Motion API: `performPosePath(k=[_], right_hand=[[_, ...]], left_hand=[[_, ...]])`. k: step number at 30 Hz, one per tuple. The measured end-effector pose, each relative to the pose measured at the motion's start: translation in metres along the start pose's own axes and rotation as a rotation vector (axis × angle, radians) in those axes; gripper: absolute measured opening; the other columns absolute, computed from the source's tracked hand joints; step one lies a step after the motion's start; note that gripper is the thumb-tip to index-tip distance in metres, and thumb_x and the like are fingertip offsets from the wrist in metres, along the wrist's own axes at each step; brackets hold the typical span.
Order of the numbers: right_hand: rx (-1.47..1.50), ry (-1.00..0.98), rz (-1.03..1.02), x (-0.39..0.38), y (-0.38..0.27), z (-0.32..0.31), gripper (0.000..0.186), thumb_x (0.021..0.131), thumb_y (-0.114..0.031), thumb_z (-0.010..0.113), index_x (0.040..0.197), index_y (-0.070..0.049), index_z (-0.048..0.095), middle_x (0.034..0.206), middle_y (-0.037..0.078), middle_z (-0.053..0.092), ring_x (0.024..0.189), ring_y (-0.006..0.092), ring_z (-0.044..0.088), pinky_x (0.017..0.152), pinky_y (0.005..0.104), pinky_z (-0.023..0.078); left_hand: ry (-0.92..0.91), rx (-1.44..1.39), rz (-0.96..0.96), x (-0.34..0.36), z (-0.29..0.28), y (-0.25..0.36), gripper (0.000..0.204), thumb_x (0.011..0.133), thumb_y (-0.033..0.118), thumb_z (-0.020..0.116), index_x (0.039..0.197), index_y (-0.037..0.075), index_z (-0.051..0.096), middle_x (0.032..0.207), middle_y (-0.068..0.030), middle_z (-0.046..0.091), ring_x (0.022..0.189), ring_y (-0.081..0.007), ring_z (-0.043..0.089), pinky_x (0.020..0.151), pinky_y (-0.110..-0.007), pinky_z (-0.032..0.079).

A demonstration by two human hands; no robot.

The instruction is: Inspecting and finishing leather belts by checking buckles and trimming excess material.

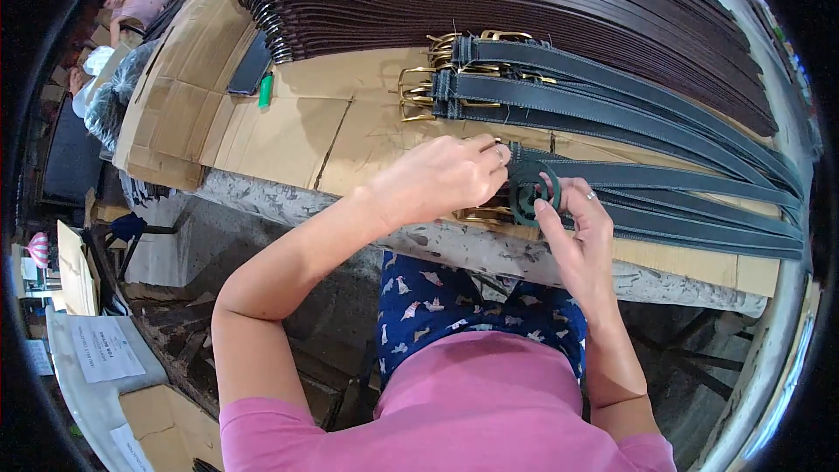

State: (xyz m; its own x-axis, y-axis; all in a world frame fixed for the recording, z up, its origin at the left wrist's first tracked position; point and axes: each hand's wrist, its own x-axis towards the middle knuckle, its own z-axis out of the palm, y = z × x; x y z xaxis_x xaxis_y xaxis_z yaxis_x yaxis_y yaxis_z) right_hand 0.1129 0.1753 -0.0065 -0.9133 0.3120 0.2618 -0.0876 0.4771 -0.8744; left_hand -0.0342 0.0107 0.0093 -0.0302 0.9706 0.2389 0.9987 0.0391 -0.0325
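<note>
My left hand [454, 177] is closed, fingers curled down, over the buckle end of the nearer dark belts [647, 177]. Whatever it pinches is hidden beneath the fingers. Between thumb and fingers my right hand [578, 225] holds a dark green coiled strip [524, 201], just right of the left hand and above those belts. A brass buckle [481, 215] shows below the left hand. Farther back lies a second group of dark belts [559, 94], light stitching along their edges, with brass buckles [415, 94] at their left ends.
Brown belts [489, 4] form a thick stack along the far side. Cardboard [288, 135] covers the worktable. A green lighter [266, 91] lies beside a dark phone-like slab [250, 65]. Another person [144, 2] is at the far left, near a plastic-wrapped bundle [122, 92].
</note>
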Motion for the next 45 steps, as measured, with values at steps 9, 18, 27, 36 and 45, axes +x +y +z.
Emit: performPosePath(k=[9,18,27,36,45], right_hand=[[-0.031,-0.034,-0.014,0.000,0.001,0.004,0.021,0.083,-0.008,0.064,0.074,0.005,0.051,0.098,0.024,0.061,0.095,0.0349,0.061,0.084,0.0386,0.046],[-0.044,-0.042,-0.015,0.002,0.002,0.005,0.021,0.082,-0.008,0.065,0.074,0.005,0.051,0.098,0.025,0.060,0.095,0.0372,0.059,0.083,0.0404,0.046],[-0.065,-0.039,-0.028,0.001,0.004,0.006,0.021,0.081,-0.009,0.065,0.073,0.005,0.051,0.100,0.024,0.060,0.094,0.0373,0.059,0.083,0.0409,0.046],[-0.069,-0.036,-0.041,0.001,0.004,0.007,0.021,0.081,-0.008,0.065,0.073,0.005,0.050,0.099,0.024,0.060,0.094,0.0373,0.059,0.083,0.0402,0.046],[-0.047,-0.012,-0.044,0.006,-0.006,-0.002,0.018,0.082,-0.004,0.064,0.074,0.005,0.051,0.088,0.016,0.060,0.080,0.0268,0.059,0.075,0.0330,0.046]], left_hand=[[0.090,-0.024,-0.032,-0.011,0.010,-0.002,0.018,0.073,0.009,0.061,0.089,0.003,0.061,0.095,-0.0070,0.058,0.092,-0.0229,0.062,0.070,-0.032,0.056],[0.130,-0.113,-0.089,-0.015,0.015,-0.001,0.017,0.077,0.011,0.066,0.092,0.004,0.062,0.093,-0.0067,0.058,0.088,-0.0234,0.061,0.071,-0.034,0.053],[0.133,-0.111,-0.088,-0.015,0.017,-0.001,0.018,0.077,0.011,0.067,0.093,0.004,0.062,0.094,-0.0063,0.058,0.088,-0.0231,0.061,0.072,-0.034,0.053],[0.167,-0.124,-0.103,-0.016,0.015,0.000,0.018,0.077,0.011,0.067,0.093,0.005,0.061,0.094,-0.0058,0.058,0.088,-0.0223,0.062,0.070,-0.032,0.054],[0.444,-0.452,-0.463,-0.027,0.021,0.013,0.013,0.074,0.004,0.070,0.086,0.002,0.065,0.092,-0.0074,0.065,0.084,-0.0241,0.064,0.074,-0.032,0.052]])
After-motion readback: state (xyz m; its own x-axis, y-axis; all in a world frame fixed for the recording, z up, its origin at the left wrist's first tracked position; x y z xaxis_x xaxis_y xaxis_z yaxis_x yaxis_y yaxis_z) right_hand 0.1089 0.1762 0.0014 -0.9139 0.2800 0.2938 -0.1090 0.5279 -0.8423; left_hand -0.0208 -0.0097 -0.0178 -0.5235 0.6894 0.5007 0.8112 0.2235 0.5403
